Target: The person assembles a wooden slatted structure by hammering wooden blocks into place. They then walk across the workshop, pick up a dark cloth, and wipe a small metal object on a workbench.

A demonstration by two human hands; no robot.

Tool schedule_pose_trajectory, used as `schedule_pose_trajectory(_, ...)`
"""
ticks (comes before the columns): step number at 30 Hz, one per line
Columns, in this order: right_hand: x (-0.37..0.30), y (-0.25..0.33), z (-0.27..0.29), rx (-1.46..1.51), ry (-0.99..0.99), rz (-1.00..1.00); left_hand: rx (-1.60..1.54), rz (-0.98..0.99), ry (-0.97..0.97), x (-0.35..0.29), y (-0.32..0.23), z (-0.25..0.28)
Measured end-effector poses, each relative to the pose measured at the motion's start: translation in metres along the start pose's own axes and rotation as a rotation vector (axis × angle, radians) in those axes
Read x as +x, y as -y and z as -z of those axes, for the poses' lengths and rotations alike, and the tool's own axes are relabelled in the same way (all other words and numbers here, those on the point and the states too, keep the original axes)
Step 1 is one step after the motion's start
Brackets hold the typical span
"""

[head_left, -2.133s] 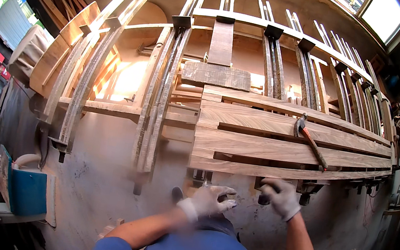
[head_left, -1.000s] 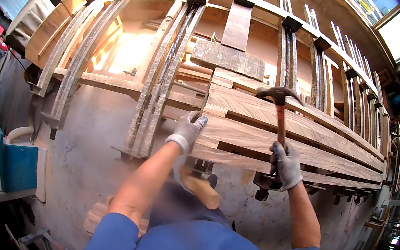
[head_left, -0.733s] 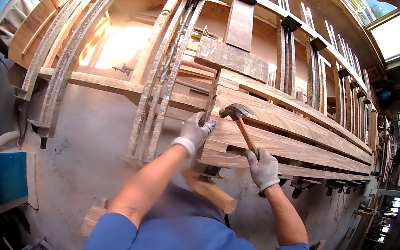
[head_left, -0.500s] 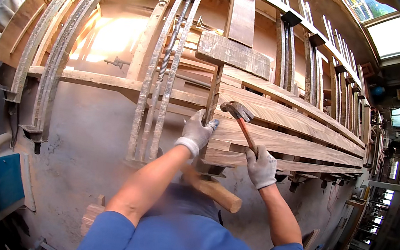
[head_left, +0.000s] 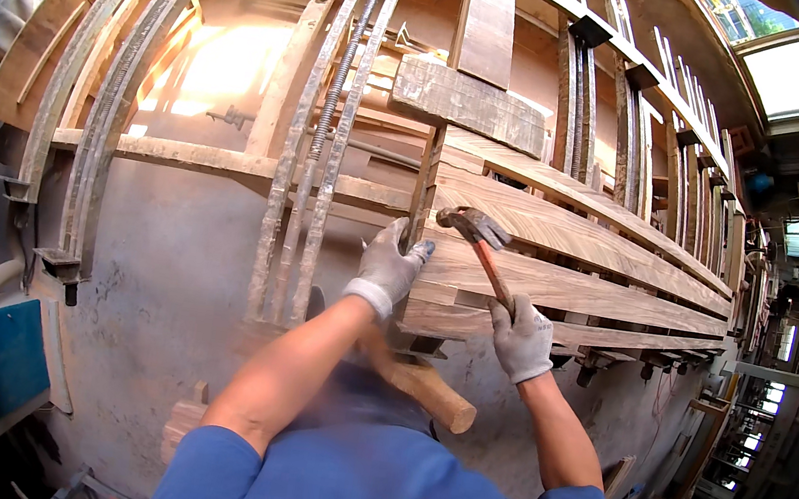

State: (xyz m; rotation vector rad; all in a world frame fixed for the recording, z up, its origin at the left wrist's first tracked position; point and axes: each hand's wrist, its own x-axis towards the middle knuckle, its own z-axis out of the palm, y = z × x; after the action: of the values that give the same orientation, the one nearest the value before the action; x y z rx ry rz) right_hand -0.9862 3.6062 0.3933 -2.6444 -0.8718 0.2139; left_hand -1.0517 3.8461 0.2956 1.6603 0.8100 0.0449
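My right hand [head_left: 522, 338], in a pale work glove, grips the orange handle of a claw hammer [head_left: 474, 225]. The hammer's head is raised over the left end of a slatted wooden frame [head_left: 557, 282]. My left hand [head_left: 389, 266], gloved too, is at that end. Its fingers lie on the left of a narrow upright wooden strip [head_left: 422, 182], with the thumb on the right, so the strip sits between them. Just above the slats a worn, thick wooden block [head_left: 469, 105] lies along the frame's far side.
Long metal clamp bars with a threaded screw [head_left: 335, 90] stand left of the frame, and more clamps line its far side. A round wooden handle [head_left: 441, 396] juts out near my waist. A blue-green panel [head_left: 7, 354] is at the lower left, above the grey floor [head_left: 175, 270].
Almost nothing differs. The view has shifted slightly; both hands and the hammer keep nearly the same place against the frame.
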Motion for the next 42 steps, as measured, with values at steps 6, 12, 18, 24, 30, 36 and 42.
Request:
schedule_pose_trajectory(6,0.003,-0.009,-0.001,-0.051,0.024,0.050,-0.005,0.041,0.014,-0.002,0.001,-0.001)
schedule_pose_trajectory(12,-0.003,-0.018,-0.004,-0.067,0.077,-0.052,-0.003,0.017,-0.011,0.001,0.004,-0.002)
schedule_pose_trajectory(18,-0.004,-0.017,-0.002,-0.045,0.082,-0.125,-0.013,0.047,0.022,0.000,0.005,-0.001)
schedule_pose_trajectory(24,0.007,-0.006,-0.001,-0.050,0.078,-0.110,-0.003,0.051,0.025,-0.001,0.008,-0.002)
schedule_pose_trajectory(30,0.027,0.006,0.006,-0.037,0.095,-0.152,0.023,-0.050,-0.051,0.003,0.015,-0.008)
schedule_pose_trajectory(36,0.073,0.006,0.002,0.033,-0.043,-0.169,0.009,0.016,0.026,0.003,0.017,-0.006)
schedule_pose_trajectory(42,0.092,0.009,-0.010,-0.047,-0.050,-0.126,0.007,0.002,-0.008,0.001,0.014,-0.005)
